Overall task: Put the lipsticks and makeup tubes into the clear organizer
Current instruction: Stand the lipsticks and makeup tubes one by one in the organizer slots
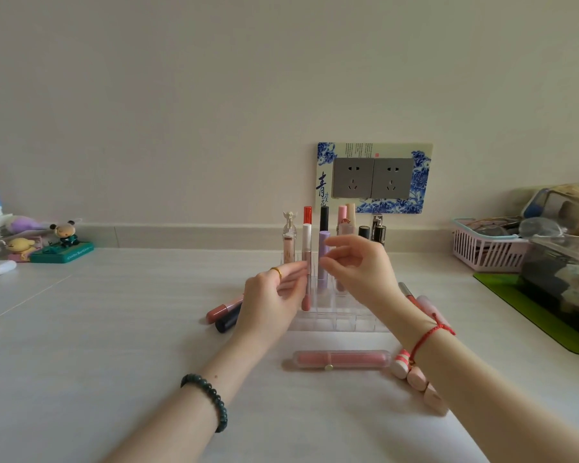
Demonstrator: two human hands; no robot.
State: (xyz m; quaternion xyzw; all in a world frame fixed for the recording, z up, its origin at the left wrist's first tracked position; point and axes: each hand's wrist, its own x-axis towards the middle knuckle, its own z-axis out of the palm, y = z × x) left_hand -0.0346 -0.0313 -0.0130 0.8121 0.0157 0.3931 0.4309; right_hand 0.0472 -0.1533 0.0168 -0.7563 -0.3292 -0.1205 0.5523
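The white-capped pink tube point(306, 248) stands upright over a front slot of the clear organizer point(345, 320), pinched low on its barrel between the thumb and fingers of my left hand point(271, 295). Just beside it my right hand point(358, 265) closes thumb and forefinger on the lilac tube point(323, 240), which stands in the organizer with other tubes upright behind it. On the table point(114, 329) a pink lipstick point(219, 310) and a navy tube point(226, 322) lie left of the organizer, and a clear case point(341, 359) lies in front.

Tubes point(324, 242) counted around one organizer point(345, 324)
Roughly ten standing inside; two lying left, two right, some four in front.
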